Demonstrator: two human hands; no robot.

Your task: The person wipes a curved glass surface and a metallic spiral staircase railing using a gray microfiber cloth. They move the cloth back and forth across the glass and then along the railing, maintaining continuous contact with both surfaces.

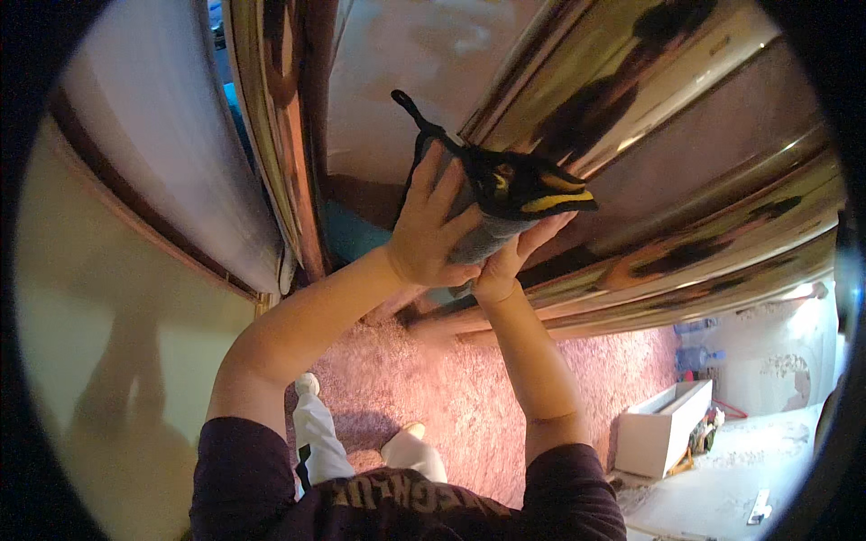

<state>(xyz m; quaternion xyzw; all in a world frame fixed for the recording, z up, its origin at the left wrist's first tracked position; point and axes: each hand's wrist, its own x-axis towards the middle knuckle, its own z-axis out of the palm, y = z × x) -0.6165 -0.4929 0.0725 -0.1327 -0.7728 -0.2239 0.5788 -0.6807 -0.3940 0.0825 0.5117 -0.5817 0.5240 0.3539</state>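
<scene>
A grey fabric pouch or mitt [467,251] with black trim, yellow edging at its mouth and a black loop is held up between my two hands. My left hand [429,220] lies with fingers spread over its near side. Partly hidden behind the fabric, my right hand [504,267] supports it from the other side. The mouth of the pouch points right and gapes a little, showing a dark inside. Right behind it is a glossy brown panelled door or cabinet front [683,189], which reflects dark shapes. Whether the fabric touches that surface I cannot tell.
A pinkish carpet-like floor [460,379] lies below, with my feet on it. On the left are a pale panel [162,122] and a glossy brown frame [270,128]. Far right are a white open box [666,429] and large blue water bottles [693,357].
</scene>
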